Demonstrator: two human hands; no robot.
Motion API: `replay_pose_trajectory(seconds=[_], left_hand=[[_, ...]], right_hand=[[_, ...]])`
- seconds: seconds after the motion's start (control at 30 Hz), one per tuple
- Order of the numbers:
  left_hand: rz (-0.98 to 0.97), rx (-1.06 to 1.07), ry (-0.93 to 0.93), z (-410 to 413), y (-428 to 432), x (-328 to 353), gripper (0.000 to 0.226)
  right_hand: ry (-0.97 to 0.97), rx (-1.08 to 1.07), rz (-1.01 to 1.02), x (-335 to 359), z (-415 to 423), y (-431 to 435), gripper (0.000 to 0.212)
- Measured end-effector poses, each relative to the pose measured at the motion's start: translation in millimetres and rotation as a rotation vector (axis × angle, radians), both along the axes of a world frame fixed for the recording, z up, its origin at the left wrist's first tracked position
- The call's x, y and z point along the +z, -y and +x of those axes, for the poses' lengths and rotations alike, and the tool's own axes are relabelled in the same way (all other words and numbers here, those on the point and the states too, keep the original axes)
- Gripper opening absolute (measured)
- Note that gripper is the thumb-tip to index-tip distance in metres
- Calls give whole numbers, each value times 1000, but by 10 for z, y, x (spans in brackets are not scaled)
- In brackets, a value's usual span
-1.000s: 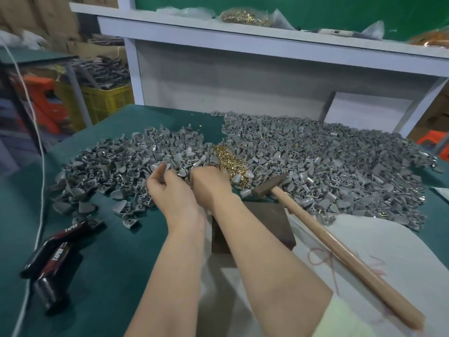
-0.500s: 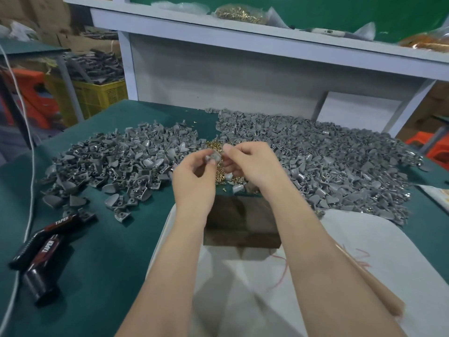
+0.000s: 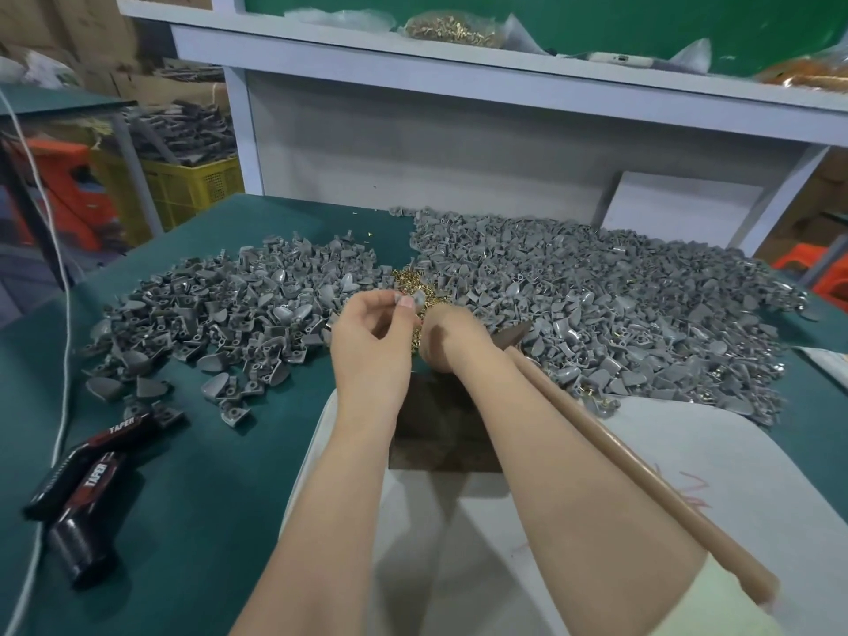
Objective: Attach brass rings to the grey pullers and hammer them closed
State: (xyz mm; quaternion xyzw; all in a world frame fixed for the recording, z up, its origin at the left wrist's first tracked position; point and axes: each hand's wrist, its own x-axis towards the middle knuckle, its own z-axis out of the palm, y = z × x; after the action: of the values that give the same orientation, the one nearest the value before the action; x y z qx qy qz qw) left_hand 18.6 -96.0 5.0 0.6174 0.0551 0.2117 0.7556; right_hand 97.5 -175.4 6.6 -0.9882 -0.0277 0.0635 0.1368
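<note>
1. Between the two grey heaps, one puller sat pinched at the tips of the left hand, thumb and forefinger closed on it and the other fingers loosely curled.
2. It was held just above the small heap of brass rings, slightly left of and beyond the right hand, close to it but apart from it. The piece was too small to tell which way its long axis ran.
3. That right hand was the nearer one to the rings, knuckles up and fingers curled down out of sight. Whether they had a ring could not be told.
4. My judgement: the next move turned on bringing a ring up and leftward to the puller's eye.
5. A hammer lay with its head against the right wrist and its handle running back along the forearm. Whether the hand gripped it was not clear.
6. A dark block waited under the forearms, on the green table.
7. Half a second earlier both hands had met on the puller. The right had since dropped to the rings, leaving the left holding alone, and the hammer head had come back into view.
</note>
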Motion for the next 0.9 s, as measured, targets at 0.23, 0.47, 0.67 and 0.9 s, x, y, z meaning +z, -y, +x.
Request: replay_pose_trajectory(seconds=[0.23, 0.47, 0.67, 0.9], left_hand=[[661, -295, 2, -95, 128, -6, 9], [1164, -307, -202, -164, 208, -9, 11], [1078, -277, -97, -172, 202, 1, 16], [970, -282, 95, -190, 230, 41, 4]], right_hand=[[308, -138, 858, 271, -640, 757, 18], [296, -5, 787, 74, -1015, 943, 27], [391, 1, 824, -85, -973, 829, 35], [330, -53, 1040, -86, -988, 810, 25]])
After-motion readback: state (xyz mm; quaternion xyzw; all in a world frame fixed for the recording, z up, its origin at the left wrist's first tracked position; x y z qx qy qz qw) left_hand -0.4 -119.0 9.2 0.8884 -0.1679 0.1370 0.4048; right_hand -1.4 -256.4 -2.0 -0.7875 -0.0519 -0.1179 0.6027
